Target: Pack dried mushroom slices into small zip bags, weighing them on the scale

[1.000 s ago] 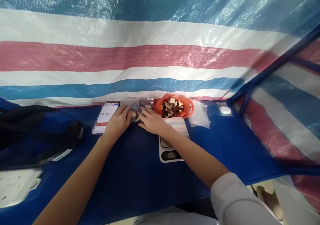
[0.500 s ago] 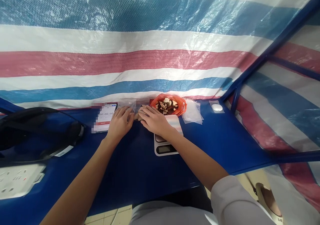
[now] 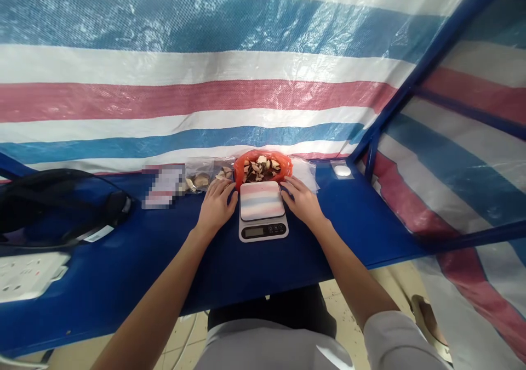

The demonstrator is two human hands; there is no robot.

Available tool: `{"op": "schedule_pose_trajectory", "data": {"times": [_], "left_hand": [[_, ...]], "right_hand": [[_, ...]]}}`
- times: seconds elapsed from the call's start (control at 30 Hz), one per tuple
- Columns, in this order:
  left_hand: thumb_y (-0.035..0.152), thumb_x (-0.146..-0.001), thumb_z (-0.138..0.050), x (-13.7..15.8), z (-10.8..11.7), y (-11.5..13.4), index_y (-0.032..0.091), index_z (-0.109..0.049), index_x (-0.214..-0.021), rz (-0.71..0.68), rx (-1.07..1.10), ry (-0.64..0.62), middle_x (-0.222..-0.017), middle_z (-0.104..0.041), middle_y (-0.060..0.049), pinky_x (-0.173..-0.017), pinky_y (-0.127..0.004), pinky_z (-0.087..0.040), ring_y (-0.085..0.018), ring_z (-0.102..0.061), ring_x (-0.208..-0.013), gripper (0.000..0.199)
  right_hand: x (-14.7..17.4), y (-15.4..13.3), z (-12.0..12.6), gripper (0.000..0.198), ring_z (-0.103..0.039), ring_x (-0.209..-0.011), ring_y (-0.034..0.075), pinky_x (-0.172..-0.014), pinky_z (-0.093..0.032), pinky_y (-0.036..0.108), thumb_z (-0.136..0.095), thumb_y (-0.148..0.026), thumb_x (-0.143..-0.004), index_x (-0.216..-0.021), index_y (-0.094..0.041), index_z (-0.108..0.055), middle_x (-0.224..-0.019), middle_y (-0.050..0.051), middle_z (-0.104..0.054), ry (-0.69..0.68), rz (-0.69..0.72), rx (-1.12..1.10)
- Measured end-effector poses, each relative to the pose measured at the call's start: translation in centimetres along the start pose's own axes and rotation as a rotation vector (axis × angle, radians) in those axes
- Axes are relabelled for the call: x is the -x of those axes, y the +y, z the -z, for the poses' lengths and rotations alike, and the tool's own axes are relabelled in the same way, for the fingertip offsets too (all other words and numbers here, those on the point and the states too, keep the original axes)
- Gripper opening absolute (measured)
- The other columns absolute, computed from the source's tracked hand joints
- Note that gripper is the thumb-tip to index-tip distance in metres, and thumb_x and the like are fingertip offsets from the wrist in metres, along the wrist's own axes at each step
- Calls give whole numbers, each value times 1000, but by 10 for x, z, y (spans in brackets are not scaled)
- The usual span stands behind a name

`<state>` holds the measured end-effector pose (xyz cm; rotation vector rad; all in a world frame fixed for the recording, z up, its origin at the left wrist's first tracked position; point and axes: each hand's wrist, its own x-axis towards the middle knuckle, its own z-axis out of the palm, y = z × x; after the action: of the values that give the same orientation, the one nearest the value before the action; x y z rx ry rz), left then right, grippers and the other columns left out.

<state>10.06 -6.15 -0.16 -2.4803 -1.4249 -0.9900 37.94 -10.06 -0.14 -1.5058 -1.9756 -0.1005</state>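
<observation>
My left hand (image 3: 217, 204) lies on the blue table with its fingers stretched forward, beside a clear bag of dried slices (image 3: 225, 172) and close to the red plastic bag (image 3: 239, 179). Brown-and-white dried pieces (image 3: 263, 167) fill that red bag, which stands open. On its other side rests my right hand (image 3: 303, 201), fingers extended and apart, near the bag's right edge. Between both hands sits a white kitchen scale (image 3: 262, 208) with a reflective, bare top and a dark display. Another filled clear bag (image 3: 199, 182) lies left of my left hand.
Flat clear bags (image 3: 307, 171) lie behind my right hand, and a white rounded object (image 3: 342, 171) is farther right. At left are a blurred-out phone (image 3: 164, 188), a black headset (image 3: 110, 211) and a white power strip (image 3: 30, 275). A striped sheet (image 3: 205, 101) hangs behind the blue table (image 3: 156, 249).
Both hands have left the filled clear bags. My right hand has swung across to the right of the scale, my left hand has moved right, and the scale now shows fully. The view has shifted slightly.
</observation>
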Motion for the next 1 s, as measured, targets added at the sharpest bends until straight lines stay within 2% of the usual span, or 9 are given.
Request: {"op": "schedule_pose_trajectory", "data": {"times": [0.13, 0.27, 0.4, 0.63, 0.83, 1.0], "left_hand": [[34, -101, -41, 6, -9, 2, 17, -67, -124, 58, -12, -45, -134, -66, -15, -118, -49, -41, -30, -58, -131, 39], [34, -98, -41, 13, -14, -2, 13, -62, -135, 97, -36, -109, -147, -57, -19, -120, -54, -36, -34, -49, -141, 47], [34, -97, -43, 16, -16, -4, 15, -58, -140, 134, -46, -161, -154, -50, -19, -121, -58, -33, -36, -42, -146, 50], [34, -97, -44, 19, -15, -1, 20, -59, -140, 173, -29, -173, -157, -47, -15, -121, -59, -32, -35, -40, -148, 48], [34, -97, -43, 19, -15, 2, 14, -57, -142, 202, -33, -202, -159, -44, -18, -122, -55, -31, -35, -36, -150, 51], [35, -97, -42, 19, -16, 2, 14, -58, -141, 198, -29, -184, -157, -47, -19, -121, -56, -33, -36, -37, -150, 51]], "right_hand": [[16, 29, 2, 35, -52, -141, 29, -116, -47, 46, -51, -29, -100, -130, -22, -68, -144, 8, -63, -62, -48, 68], [23, 40, -2, 40, -48, -144, 32, -118, -43, 51, -53, -30, -99, -137, -20, -63, -149, 10, -58, -133, -57, 105], [25, 41, -3, 43, -48, -144, 32, -119, -41, 52, -50, -31, -101, -141, -20, -60, -150, 11, -57, -171, -67, 89], [25, 41, -2, 41, -53, -141, 30, -120, -39, 52, -47, -30, -102, -139, -21, -62, -146, 9, -61, -187, -47, 50], [24, 40, 0, 42, -51, -142, 29, -122, -37, 51, -46, -29, -102, -139, -17, -62, -147, 11, -60, -220, -41, 33], [25, 40, 0, 41, -51, -142, 28, -122, -37, 51, -46, -29, -102, -138, -19, -63, -147, 9, -60, -226, -43, 35]]}}
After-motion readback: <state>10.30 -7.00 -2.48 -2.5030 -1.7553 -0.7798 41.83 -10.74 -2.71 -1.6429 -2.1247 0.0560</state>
